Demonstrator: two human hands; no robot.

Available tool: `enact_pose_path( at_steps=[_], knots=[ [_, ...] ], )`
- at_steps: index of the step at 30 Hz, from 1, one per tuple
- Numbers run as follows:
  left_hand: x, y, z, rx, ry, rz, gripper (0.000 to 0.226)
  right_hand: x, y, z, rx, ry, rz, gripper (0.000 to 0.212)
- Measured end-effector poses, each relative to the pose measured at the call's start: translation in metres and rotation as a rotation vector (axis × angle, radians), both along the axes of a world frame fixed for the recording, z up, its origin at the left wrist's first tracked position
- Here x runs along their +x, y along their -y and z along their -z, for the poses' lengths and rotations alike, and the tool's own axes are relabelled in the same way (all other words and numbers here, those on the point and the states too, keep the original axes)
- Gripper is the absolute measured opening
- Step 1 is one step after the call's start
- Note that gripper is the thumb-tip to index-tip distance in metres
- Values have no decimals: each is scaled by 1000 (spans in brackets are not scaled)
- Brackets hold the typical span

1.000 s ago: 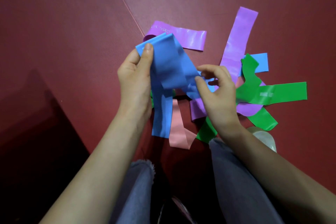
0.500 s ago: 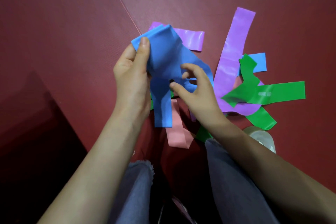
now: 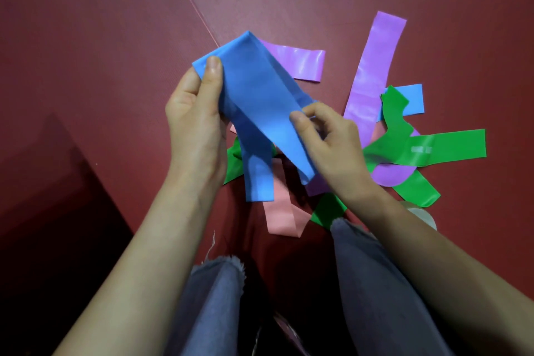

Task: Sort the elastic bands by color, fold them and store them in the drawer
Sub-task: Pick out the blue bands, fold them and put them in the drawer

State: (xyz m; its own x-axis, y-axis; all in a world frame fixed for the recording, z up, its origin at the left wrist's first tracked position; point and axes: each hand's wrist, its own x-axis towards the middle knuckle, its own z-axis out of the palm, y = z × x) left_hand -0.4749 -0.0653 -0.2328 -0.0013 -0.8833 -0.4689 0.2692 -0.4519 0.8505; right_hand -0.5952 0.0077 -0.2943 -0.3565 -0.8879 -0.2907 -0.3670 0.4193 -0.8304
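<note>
**Inspector:** State of the grips?

**Assessor:** The left grip [image 3: 193, 124] is closed on the upper corner of the blue bundle [image 3: 260, 101], thumb flat on the front face and fingers behind. The right grip [image 3: 332, 147] pinches the bundle's lower right edge between thumb and forefinger. Neither is released.

**Inspector:** Where is the bundle?

**Assessor:** It is held in the air above the pile, clear of the floor [image 3: 115, 37]. Two blue tails hang from it. I cannot tell whether it is one band doubled over or two bands.

**Inspector:** What lies around it?

**Assessor:** The pile is unsorted. A long purple band [image 3: 372, 72] and a short purple band [image 3: 297, 62] lie beyond the hands. A green band [image 3: 450, 147] crosses the long purple one, and a pink band [image 3: 280, 217] lies near the knees. One more blue band [image 3: 410, 95] is on the floor, partly under the green. No drawer is in view.

**Inspector:** Your judgement on the step?

**Assessor:** This looks like squaring the blues before folding. To do it well, the left should anchor the corner. The right should then draw the tails level and edge to edge, with no stretch and no twist. The stray blue should be collected before the fold is closed. Slack film slips easily, so the crease wants firm pressing.
</note>
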Motion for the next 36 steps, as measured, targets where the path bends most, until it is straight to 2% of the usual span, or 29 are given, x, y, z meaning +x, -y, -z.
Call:
enact_pose_path(
  at_steps=[4, 7, 11, 13, 16, 20, 24, 26, 27, 30, 31, 33, 36],
  knots=[
    [5, 1, 2, 10, 30, 4, 25, -7, -3, -3, 174, -200, -206, 51],
    [5, 1, 2, 10, 29, 14, 26, -14, -7, -2, 326, -333, -322, 59],
    [6, 2, 3, 22, 31, 33, 25, -20, -11, 2, 381, -321, -345, 55],
    [8, 1, 4, 28, 37, 25, 25, -23, -10, 2, 357, -327, -319, 45],
    [12, 5, 4, 24, 29, -24, 25, -28, -8, 5, 400, -353, -295, 48],
    [16, 10, 3, 16, -2, -75, 24, -34, -20, 18, 357, -302, -289, 47],
    [14, 9, 3, 7, -11, -65, 25, -30, -32, 25, 299, -329, -410, 39],
    [12, 10, 2, -3, -11, -55, 25, -26, -31, 19, 299, -231, -422, 38],
    [11, 11, 0, -10, -8, -56, 25, -23, -29, 13, 338, -80, -390, 37],
    [7, 12, -3, -45, 15, -57, 26, -6, -27, 2, 508, 601, -346, 23],
    [7, 13, -3, -63, 31, -53, 27, 2, -29, 4, 545, 727, -386, 18],
    [8, 14, -1, -100, 93, -29, 26, 17, -36, 9, 599, 793, -478, 24],
    [10, 12, 2, -142, 243, 43, 21, 25, -43, 20, 562, 577, -499, 35]
  ],
)
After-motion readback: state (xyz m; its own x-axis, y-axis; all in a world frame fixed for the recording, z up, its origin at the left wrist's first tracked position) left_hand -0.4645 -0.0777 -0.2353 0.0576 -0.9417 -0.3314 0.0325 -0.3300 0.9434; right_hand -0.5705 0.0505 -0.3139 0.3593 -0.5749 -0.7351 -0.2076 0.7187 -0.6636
